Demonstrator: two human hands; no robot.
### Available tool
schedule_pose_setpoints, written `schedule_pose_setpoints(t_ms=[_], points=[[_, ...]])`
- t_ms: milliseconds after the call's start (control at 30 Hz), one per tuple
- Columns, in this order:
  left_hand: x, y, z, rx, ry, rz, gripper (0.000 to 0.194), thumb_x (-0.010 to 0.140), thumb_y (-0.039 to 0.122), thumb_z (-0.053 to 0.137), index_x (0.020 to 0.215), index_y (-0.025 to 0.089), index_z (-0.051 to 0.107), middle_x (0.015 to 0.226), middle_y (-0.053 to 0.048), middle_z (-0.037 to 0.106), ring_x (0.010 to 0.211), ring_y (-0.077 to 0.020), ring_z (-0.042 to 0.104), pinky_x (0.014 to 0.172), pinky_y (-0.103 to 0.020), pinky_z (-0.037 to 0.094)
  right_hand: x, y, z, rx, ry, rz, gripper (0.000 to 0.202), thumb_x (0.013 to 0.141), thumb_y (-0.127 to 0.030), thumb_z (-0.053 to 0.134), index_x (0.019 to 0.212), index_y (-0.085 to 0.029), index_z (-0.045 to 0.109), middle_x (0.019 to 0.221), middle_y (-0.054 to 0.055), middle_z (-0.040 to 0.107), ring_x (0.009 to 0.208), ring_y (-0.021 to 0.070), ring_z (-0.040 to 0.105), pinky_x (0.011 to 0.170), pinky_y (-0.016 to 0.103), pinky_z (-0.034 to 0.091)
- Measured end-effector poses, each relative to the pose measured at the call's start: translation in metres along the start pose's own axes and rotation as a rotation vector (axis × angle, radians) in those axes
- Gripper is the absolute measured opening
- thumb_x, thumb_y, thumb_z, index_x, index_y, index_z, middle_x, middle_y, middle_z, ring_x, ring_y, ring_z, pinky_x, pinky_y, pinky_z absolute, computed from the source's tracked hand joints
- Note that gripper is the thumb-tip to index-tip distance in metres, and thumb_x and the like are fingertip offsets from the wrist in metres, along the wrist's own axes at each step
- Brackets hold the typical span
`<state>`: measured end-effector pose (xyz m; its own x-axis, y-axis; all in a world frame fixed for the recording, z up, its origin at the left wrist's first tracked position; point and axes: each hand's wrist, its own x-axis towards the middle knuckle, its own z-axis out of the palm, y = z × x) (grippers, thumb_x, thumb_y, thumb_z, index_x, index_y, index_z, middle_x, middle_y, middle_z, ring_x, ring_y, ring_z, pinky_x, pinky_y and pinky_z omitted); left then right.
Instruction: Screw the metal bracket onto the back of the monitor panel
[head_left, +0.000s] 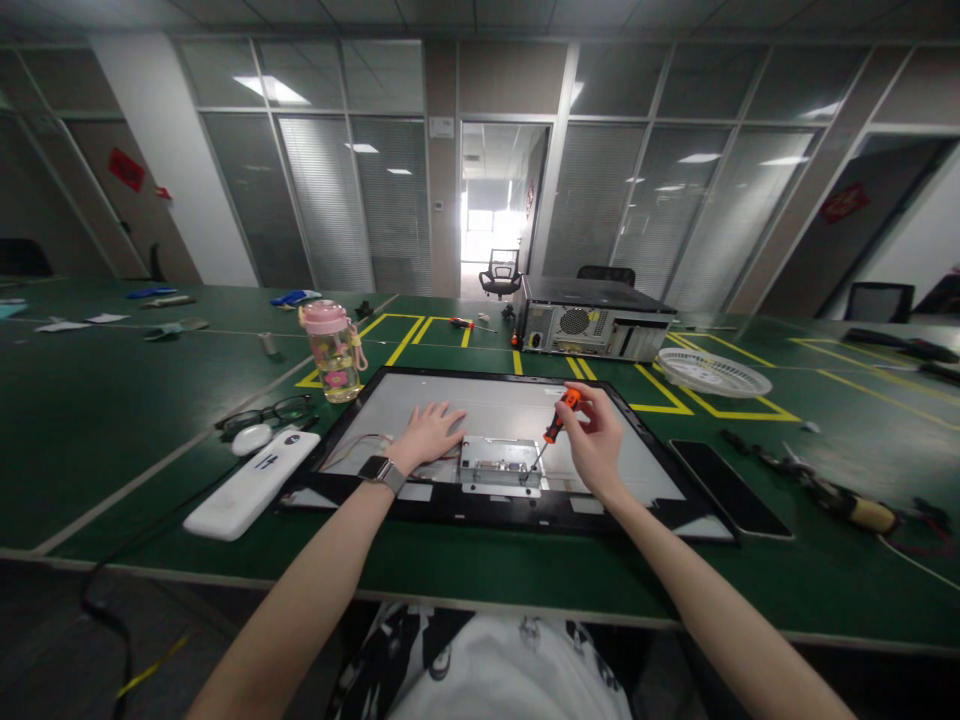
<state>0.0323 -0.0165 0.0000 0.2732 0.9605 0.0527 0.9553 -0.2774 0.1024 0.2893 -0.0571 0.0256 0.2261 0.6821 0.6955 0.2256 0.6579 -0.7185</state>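
Observation:
A flat monitor panel (495,405) with a black frame lies on the green table, its back facing up. Near its front edge sits a silver metal bracket (491,452) with ports and a circuit board. My right hand (598,440) grips an orange and black screwdriver (553,432), tilted, its tip down at the right part of the bracket. My left hand (426,437), with a watch on the wrist, lies flat with fingers spread on the panel, just left of the bracket. Thin cables (360,440) run beside that hand.
A white power bank (251,485), earbud case (251,439), glasses (281,410) and pink-lidded bottle (331,350) stand left of the panel. Behind it is a computer case (592,318). On the right are a white basket (712,372), a black phone (727,487) and a wired tool (847,500).

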Motion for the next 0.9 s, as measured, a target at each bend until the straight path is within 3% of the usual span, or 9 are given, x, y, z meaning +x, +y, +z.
schedule_pose_setpoints(t_ms=[533,800,900], points=[[0.0028,-0.0023,0.0039,0.027,0.005,0.003,0.048,0.098,0.046,0.038,0.144,0.029,0.042,0.154,-0.012,0.037,0.142,-0.0346,0.032,0.112,-0.060,0.027,-0.0025,0.0037,0.0017,-0.015,-0.006,-0.009,0.023,0.084,-0.036,0.066,0.103,-0.024,0.063,0.092,0.002,0.057,0.080,0.0159,0.060,0.053,0.023,0.052],[0.0013,-0.0011,0.0018,0.020,0.000,0.002,0.049,0.099,0.046,0.037,0.144,0.029,0.042,0.153,-0.012,0.038,0.142,-0.0347,0.032,0.113,-0.060,0.026,-0.0056,-0.0014,-0.0009,-0.036,-0.092,-0.126,0.022,0.087,-0.030,0.064,0.109,-0.027,0.062,0.095,0.003,0.056,0.082,0.0167,0.059,0.053,0.023,0.054],[0.0025,-0.0023,0.0033,0.025,0.005,0.007,0.049,0.099,0.047,0.036,0.144,0.028,0.042,0.153,-0.013,0.037,0.142,-0.0350,0.033,0.112,-0.060,0.026,-0.0081,-0.0033,-0.0027,0.003,-0.182,-0.172,0.023,0.093,-0.030,0.056,0.115,-0.028,0.061,0.100,0.005,0.057,0.082,0.0174,0.060,0.057,0.026,0.057]])
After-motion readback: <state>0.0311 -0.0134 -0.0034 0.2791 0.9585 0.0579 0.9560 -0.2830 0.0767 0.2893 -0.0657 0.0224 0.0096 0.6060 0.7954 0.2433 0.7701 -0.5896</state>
